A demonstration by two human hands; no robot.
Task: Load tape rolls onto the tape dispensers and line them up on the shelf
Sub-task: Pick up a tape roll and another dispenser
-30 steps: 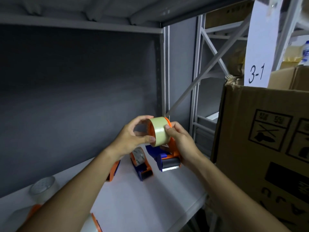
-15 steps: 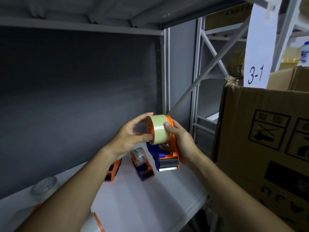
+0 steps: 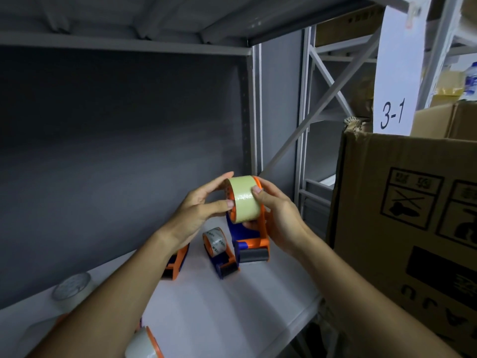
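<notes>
Steadying the tape roll (image 3: 244,200) above the shelf (image 3: 232,306), the left hand (image 3: 198,213) is pinching its left face while the right hand (image 3: 280,215) is gripping the dispenser (image 3: 254,244) under it, likely seating the roll. Near the back edge two dispensers are standing; by the front-left corner one more, plus two loose rolls.

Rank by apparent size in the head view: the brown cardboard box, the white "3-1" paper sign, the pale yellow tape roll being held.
1. Brown cardboard box, largest by far, though it is also nearest the camera.
2. White "3-1" paper sign.
3. Pale yellow tape roll, smallest, held between left hand and right hand.
</notes>
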